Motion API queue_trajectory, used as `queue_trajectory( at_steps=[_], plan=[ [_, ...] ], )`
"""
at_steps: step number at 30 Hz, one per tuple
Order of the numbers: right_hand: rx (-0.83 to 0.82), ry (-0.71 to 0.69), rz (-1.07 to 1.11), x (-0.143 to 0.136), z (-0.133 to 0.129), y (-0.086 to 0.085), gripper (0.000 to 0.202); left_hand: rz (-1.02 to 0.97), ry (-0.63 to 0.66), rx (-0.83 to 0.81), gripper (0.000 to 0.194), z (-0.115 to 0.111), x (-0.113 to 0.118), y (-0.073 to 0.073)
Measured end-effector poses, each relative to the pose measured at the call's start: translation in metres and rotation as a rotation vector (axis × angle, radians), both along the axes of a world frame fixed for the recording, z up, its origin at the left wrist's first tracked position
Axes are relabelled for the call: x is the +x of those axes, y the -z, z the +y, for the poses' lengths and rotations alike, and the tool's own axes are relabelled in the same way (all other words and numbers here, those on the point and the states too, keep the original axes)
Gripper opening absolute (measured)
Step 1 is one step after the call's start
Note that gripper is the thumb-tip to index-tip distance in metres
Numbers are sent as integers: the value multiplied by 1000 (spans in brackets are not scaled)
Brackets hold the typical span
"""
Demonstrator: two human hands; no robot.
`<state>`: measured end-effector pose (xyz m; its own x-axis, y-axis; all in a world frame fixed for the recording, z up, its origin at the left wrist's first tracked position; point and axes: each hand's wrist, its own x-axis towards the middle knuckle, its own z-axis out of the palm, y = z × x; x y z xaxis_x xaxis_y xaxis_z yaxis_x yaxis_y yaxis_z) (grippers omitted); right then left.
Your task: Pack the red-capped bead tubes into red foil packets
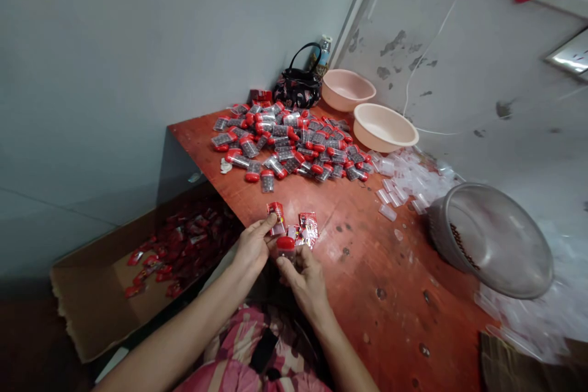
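My left hand (257, 239) pinches a small red printed packet (276, 214) between thumb and fingers, just over the table's near edge. Close beside it, my right hand (305, 275) grips a small clear container with a red cap (285, 244), cap upward and dark contents inside. More red packets (309, 226) lie on the table right behind my hands. Farther back is a large heap of similar red-capped containers (294, 141) filled with dark round pieces.
Clear empty containers (399, 180) lie scattered at the right. A grey basin (496, 239) holding small brown pieces stands there, with two pink basins (386, 127) behind. A black handbag (298, 87) sits at the back. Below left, a cardboard box (92, 300) holds red packets.
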<state>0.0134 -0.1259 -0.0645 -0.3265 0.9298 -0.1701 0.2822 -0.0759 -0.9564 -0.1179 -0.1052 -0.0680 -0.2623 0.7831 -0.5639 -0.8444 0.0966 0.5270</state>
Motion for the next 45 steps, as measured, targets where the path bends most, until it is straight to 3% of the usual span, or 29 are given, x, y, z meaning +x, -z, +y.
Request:
queue_trajectory(
  at_steps=[6, 12, 21, 27, 32, 38, 42, 45],
  plan=[
    [33, 61, 26, -4, 6, -1, 19, -21, 10, 62, 21, -3, 10, -10],
    [-188, 24, 243, -4, 11, -2, 22, 137, 78, 163, 22, -9, 17, -14],
    [-46, 64, 182, 2, 15, -1, 18, 180, 343, 167, 22, -12, 10, -7],
    [-282, 5, 405, 3, 17, 1, 22, 190, 556, 248, 23, -9, 0, -10],
    [-32, 106, 204, 4, 18, 2, 19, 343, 462, 183, 20, -8, 1, -7],
    [-330, 61, 535, -3, 20, 8, 27, 197, 498, 236, 23, -12, 10, -11],
    [-198, 121, 414, -5, 19, 6, 18, 173, 475, 197, 22, -13, 11, -10],
    [-183, 144, 448, -2, 16, 3, 21, 192, 367, 156, 20, -11, 5, -10]
  ],
)
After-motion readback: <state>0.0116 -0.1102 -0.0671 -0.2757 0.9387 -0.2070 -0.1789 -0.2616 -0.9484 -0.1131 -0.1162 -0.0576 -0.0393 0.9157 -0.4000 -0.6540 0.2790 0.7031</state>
